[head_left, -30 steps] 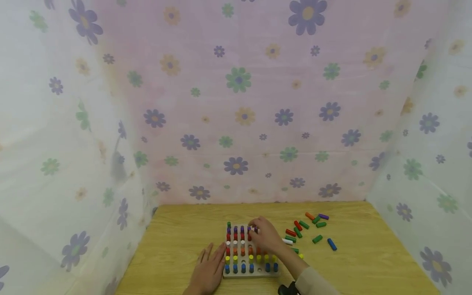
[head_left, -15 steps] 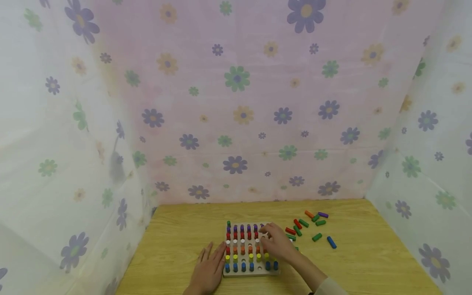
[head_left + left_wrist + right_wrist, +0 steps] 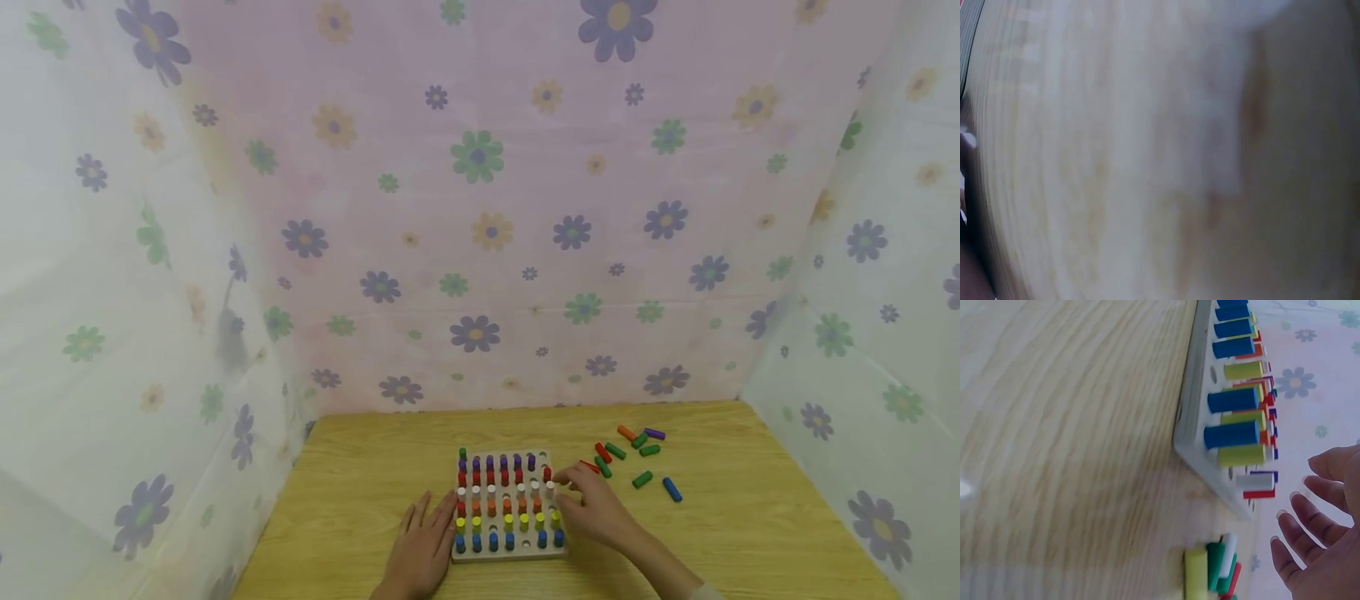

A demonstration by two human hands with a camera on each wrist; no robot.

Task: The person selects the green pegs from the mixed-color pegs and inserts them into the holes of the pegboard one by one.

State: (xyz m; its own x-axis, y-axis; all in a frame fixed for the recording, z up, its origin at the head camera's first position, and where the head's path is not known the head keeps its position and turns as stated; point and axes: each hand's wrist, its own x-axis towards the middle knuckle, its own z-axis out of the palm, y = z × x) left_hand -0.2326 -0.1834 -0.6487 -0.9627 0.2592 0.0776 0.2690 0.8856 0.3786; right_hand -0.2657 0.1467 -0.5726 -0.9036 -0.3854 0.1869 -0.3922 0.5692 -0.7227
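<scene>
A pegboard (image 3: 517, 557) stands on the table with rows of blue, yellow, orange, white, red and purple pegs; a few holes are bare. My left hand (image 3: 420, 550) lies flat on the table, its fingertips at the board's left edge. Just off the board's right edge hovers my right hand (image 3: 598, 510), close to a white peg (image 3: 550, 490) at the row's end. In the right wrist view its fingers are loosely bent and spread, with nothing between them. The left wrist view is mostly a blur of pale wood.
Loose green pegs (image 3: 642, 479), red pegs (image 3: 603, 453), a blue peg (image 3: 672, 489), an orange peg (image 3: 626, 433) and a purple peg (image 3: 655, 433) lie right of the board. A yellow peg (image 3: 1196, 575) lies near the right hand. Flowered curtains (image 3: 480, 250) enclose the table.
My right hand has moved right and slightly toward me, from over the board's far right corner to beside its right edge, uncovering pegs there. The left hand has stayed in place.
</scene>
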